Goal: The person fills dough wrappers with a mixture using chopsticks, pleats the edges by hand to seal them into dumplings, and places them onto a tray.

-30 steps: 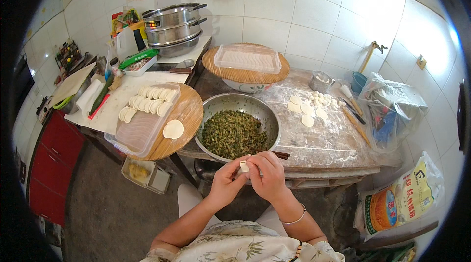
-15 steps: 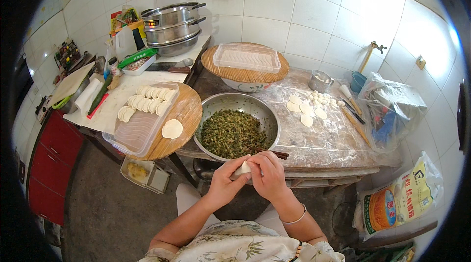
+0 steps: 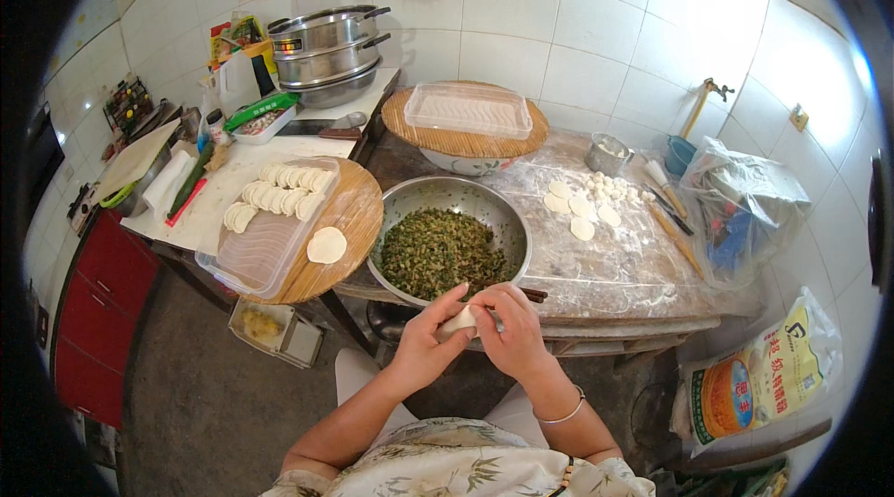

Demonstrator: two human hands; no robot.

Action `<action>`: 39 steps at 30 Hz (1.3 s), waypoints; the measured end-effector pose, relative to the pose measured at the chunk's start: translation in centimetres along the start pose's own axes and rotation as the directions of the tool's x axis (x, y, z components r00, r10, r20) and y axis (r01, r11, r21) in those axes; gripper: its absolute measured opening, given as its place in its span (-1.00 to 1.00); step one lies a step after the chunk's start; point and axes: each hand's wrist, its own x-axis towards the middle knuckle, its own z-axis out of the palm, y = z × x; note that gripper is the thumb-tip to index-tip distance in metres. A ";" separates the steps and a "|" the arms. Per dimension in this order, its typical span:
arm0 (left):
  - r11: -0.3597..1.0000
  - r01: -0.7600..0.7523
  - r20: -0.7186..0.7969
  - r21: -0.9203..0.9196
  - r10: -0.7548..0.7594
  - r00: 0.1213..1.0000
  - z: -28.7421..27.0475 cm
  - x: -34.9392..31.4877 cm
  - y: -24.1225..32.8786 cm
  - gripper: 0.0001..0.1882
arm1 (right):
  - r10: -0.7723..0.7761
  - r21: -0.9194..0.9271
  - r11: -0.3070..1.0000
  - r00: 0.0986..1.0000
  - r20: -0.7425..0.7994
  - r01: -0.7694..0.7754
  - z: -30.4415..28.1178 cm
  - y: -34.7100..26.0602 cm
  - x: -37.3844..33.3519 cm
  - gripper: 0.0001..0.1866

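Note:
Between my two hands is a pale dumpling (image 3: 455, 324), held just in front of the filling bowl's near rim. My left hand (image 3: 428, 346) cradles it with bent fingers and thumb. The fingertips of my right hand (image 3: 510, 337) press on its right end; part of the dumpling is hidden behind them. A wide steel bowl (image 3: 518, 229) holds chopped green filling (image 3: 442, 250). Dark chopsticks (image 3: 535, 295) stick out past my right hand at the bowl's near edge. On the round woven board at left lies a single dough wrapper (image 3: 327, 245), beside a clear tray with rows of finished dumplings (image 3: 279, 188).
The round board (image 3: 365, 201) overhangs the left table. Flattened wrappers (image 3: 582, 229) and small dough pieces (image 3: 610, 186) lie on the floured table (image 3: 615, 278), with a rolling pin (image 3: 677, 241) farther right. Behind stands a covered bowl (image 3: 466, 163); a flour sack (image 3: 759, 376) is at right.
My fingers have shifted slightly along the dumpling's edge, and a little more of it shows between my hands. Everything on the tables stays where it was.

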 end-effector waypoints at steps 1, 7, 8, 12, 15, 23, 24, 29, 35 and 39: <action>1.000 0.001 0.003 -0.007 -0.001 1.000 0.0 0.0 0.1 -0.39 | -0.012 0.007 1.000 1.000 -0.002 0.012 0.0 0.0 0.1 -0.89; 1.000 0.001 0.005 -0.006 -0.001 1.000 -0.1 0.1 0.3 -0.37 | 0.121 0.106 0.986 0.990 0.069 -0.128 -0.4 -0.3 0.2 -0.89; 1.000 0.009 0.007 -0.003 -0.009 1.000 0.0 0.1 0.3 -0.37 | 0.125 0.093 0.987 0.989 0.085 -0.132 -0.3 0.0 0.1 -0.88; 1.000 0.010 0.007 0.025 -0.010 1.000 0.0 -0.1 0.3 -0.36 | 0.110 0.032 0.993 0.992 0.062 -0.112 0.0 0.4 -0.1 -0.91; 0.999 0.024 0.007 0.021 -0.024 1.000 -0.1 -0.1 0.3 -0.35 | 0.136 0.108 0.984 0.989 0.049 -0.141 0.0 0.4 0.0 -0.91; 0.999 0.026 0.017 0.032 -0.026 1.000 -0.1 -0.2 0.2 -0.34 | 0.119 -0.061 0.992 0.982 0.144 -0.112 0.0 0.0 0.4 -0.90; 0.998 -0.002 0.015 0.060 0.001 1.000 -0.1 -0.3 0.2 -0.33 | 0.083 -0.062 0.995 0.986 0.145 -0.075 0.1 0.2 0.3 -0.89; 0.995 -0.034 -0.025 0.092 0.037 0.999 -0.1 -0.5 0.4 -0.30 | 0.099 0.051 0.993 0.993 0.065 -0.102 0.6 0.0 0.6 -0.82; 0.997 -0.018 -0.046 0.082 0.022 0.999 0.0 -0.5 0.2 -0.28 | 0.313 0.078 0.941 0.936 0.160 -0.328 -0.2 -0.3 0.4 -0.85; 0.996 -0.058 -0.040 0.065 0.060 0.997 -0.1 -0.6 -0.3 -0.28 | 0.148 -0.031 0.989 0.979 0.142 -0.145 0.4 0.3 0.4 -0.89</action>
